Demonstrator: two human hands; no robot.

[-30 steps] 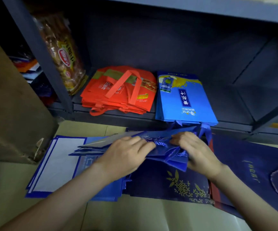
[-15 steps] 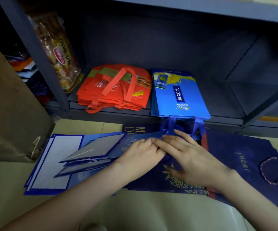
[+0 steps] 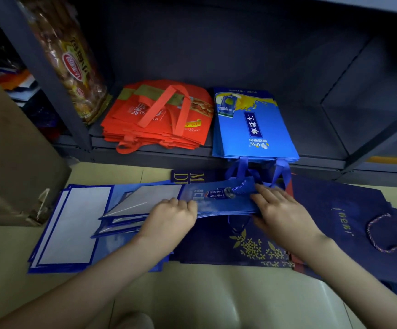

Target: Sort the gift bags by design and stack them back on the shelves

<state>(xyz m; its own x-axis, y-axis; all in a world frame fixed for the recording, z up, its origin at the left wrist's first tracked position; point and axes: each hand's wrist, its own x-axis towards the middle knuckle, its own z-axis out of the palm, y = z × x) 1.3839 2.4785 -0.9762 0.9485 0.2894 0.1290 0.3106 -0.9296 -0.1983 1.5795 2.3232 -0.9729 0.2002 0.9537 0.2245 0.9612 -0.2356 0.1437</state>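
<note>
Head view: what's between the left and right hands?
In the head view, a flat bundle of blue gift bags spans the gap, the left hand gripping its near edge and the right hand holding its right end.

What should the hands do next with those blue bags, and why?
Probably square them up first. The left hand and right hand both grip the bundle of flat blue paper gift bags, but its white-panelled ends fan out unevenly at the left. Once aligned, it would likely sit neatly on the dark metal shelf.
</note>
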